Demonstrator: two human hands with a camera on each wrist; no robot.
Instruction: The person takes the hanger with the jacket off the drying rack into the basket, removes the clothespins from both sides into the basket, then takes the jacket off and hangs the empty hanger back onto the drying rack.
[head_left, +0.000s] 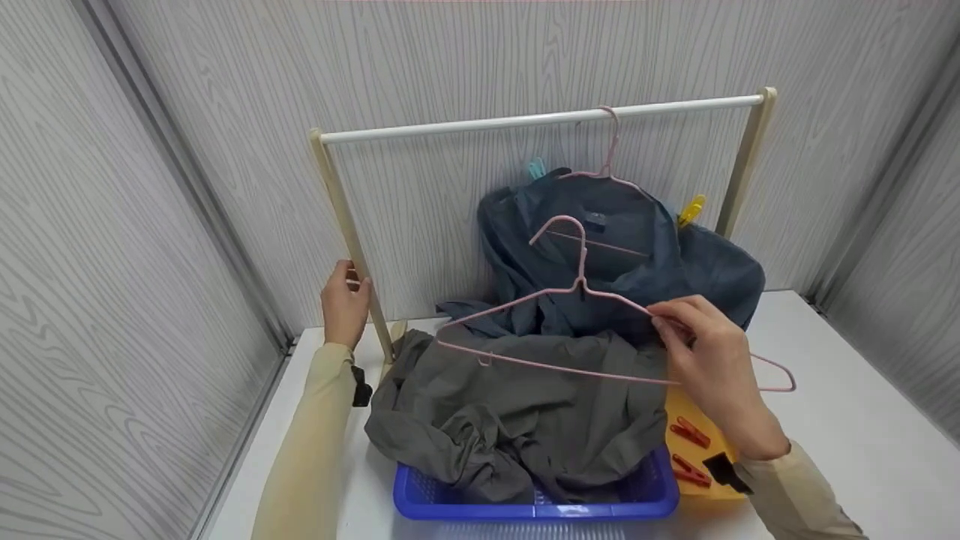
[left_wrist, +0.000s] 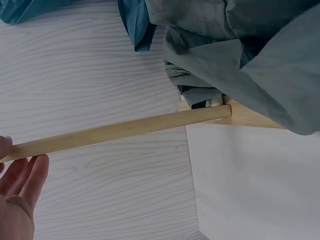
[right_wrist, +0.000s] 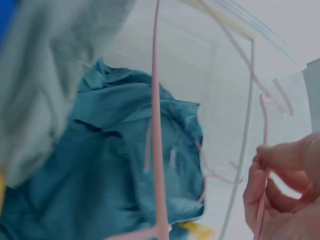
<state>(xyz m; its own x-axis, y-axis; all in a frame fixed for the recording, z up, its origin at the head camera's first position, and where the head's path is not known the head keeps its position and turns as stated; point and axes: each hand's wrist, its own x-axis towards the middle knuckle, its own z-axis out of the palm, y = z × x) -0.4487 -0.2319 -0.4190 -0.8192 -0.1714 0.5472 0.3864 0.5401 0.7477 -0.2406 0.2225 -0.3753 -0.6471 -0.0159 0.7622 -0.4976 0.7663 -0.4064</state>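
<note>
My right hand (head_left: 712,367) pinches a pink clothes hanger (head_left: 540,364) by its right shoulder, the hook pointing up. In the right wrist view the hanger (right_wrist: 158,125) crosses close to the camera, between thumb and fingers at the right. My left hand (head_left: 346,304) holds the left wooden post (head_left: 341,202) of a clothes rack; in the left wrist view, thumb and fingers lie on either side of the post (left_wrist: 115,132). Behind the held hanger, a dark blue shirt (head_left: 525,217) hangs from the rack's white rail (head_left: 450,127) on a second pink hanger (head_left: 609,150).
A grey garment (head_left: 540,405) lies heaped over a blue basket (head_left: 536,511) at the front. Beside it, red clothespins (head_left: 690,433) lie in a yellow container (head_left: 724,491). A light blue clip (head_left: 537,168) and a yellow clip (head_left: 691,211) sit on the shirt's shoulders. Wood-grain panels enclose the white table (head_left: 862,390).
</note>
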